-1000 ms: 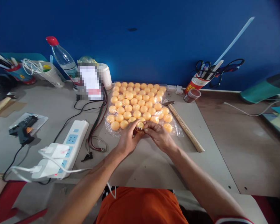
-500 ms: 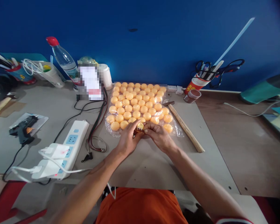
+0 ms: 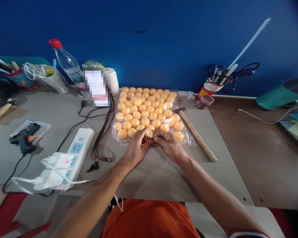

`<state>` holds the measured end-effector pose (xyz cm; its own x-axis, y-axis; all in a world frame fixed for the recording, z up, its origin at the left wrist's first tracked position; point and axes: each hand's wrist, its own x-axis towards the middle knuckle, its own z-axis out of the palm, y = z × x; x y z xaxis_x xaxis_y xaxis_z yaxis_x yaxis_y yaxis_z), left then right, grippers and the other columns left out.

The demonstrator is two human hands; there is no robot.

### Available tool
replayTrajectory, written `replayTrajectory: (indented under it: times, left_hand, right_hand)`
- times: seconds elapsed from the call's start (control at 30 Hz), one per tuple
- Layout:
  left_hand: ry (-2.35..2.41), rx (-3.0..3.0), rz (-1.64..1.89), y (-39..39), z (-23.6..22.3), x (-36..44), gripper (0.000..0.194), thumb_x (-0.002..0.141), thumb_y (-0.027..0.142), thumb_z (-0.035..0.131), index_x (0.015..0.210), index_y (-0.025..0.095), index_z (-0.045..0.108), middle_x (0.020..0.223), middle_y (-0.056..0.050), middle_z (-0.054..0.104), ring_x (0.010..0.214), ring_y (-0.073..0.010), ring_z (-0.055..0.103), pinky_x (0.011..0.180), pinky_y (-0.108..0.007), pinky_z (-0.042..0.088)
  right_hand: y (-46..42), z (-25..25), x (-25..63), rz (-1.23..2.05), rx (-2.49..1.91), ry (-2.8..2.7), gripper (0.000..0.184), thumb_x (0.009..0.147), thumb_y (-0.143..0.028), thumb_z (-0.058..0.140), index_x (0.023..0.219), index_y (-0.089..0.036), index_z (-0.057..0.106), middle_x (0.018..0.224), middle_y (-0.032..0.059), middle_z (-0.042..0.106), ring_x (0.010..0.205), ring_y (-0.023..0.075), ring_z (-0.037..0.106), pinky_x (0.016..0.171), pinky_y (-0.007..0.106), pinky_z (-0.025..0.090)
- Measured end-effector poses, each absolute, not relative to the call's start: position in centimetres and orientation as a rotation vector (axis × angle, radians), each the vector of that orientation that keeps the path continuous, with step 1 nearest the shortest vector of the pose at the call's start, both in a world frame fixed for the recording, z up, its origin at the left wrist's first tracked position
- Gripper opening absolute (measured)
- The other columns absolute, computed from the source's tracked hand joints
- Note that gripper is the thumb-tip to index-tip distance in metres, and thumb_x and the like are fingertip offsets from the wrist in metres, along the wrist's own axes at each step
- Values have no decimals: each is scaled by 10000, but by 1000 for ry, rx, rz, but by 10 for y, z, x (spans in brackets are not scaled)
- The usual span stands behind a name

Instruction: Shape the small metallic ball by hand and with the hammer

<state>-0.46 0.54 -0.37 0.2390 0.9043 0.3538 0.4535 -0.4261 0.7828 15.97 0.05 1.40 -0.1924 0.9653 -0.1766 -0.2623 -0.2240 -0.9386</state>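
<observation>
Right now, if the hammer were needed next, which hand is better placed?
Probably the right hand: it is nearer the hammer than the left hand is; both are at the small gold object.

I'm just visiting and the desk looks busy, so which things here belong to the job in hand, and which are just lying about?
Probably part of the job:
small round yellowish piece, held by the left hand and right hand
yellow-orange balls in clear plastic, just beyond them

Apparently just lying about:
glue gun
wooden-handled hammer
red-capped bottle
</observation>
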Motion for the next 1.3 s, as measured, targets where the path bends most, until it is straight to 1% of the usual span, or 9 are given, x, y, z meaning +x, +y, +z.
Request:
replayTrajectory:
  times: [0.2,0.37,0.47,0.67,0.93,1.03,1.1,1.23,1.3]
  left_hand:
    - [1266,1982,1090,3,-5,-4,436,867,156,647,1294,182,569,1054,-83,700,907,-186,658,805,-320,548]
    - [1287,1968,1082,2,-7,-3,428,871,173,634,1293,178,563,1037,-83,696,904,-192,653,813,-332,541]
    - [1289,1958,1075,2,-8,-3,422,872,178,625,1289,177,562,1035,-83,693,912,-197,649,815,-334,537]
    - [1304,1952,1070,1,-9,-2,423,861,161,608,1281,185,562,1038,-79,690,912,-197,643,819,-339,535]
    - [1302,1921,1078,0,-12,-1,439,852,147,607,1288,176,560,1061,-89,692,933,-205,643,833,-348,537]
    - [1303,1912,1071,0,-13,-1,439,853,147,606,1289,173,560,1065,-91,693,926,-204,641,829,-351,539]
    - [1302,1895,1069,0,-12,0,439,852,156,614,1287,179,561,1073,-89,695,926,-205,642,825,-353,542]
    - [1212,1805,1094,-1,-8,1,432,872,175,608,1300,186,546,1082,-87,706,962,-205,661,824,-341,555]
    - [1172,1756,1104,-1,-6,2,427,883,189,607,1305,191,541,1083,-87,709,966,-205,669,820,-341,563]
  right_hand:
    - [-1,14,159,1617,-1119,-1009,252,694,-382,800,712,-184,644,761,14,628,724,165,573,732,333,499]
    - [-1,14,158,1579,-1164,-1031,228,702,-358,773,684,-188,622,688,-2,602,653,143,528,649,296,457]
    - [-1,13,157,1552,-1182,-1039,185,707,-324,745,679,-191,621,671,-7,598,639,139,514,630,288,437]
    - [-1,8,153,1478,-1188,-1047,122,704,-281,711,696,-199,621,672,-15,584,657,141,506,639,287,435]
    - [-1,3,150,1406,-1217,-1065,103,718,-289,682,730,-204,625,715,-6,606,691,157,534,669,306,455]
    - [-2,2,148,1398,-1233,-1053,101,714,-281,682,723,-204,617,706,-8,604,676,153,530,654,303,448]
    - [-2,4,147,1414,-1222,-1011,128,705,-274,700,710,-205,593,685,-14,594,648,144,520,628,296,437]
    - [-2,12,146,1495,-1128,-853,296,651,-304,802,730,-213,531,667,-40,568,594,126,514,588,289,427]
    - [-2,16,146,1547,-1082,-812,343,629,-316,835,745,-210,530,680,-40,571,597,119,517,586,281,422]
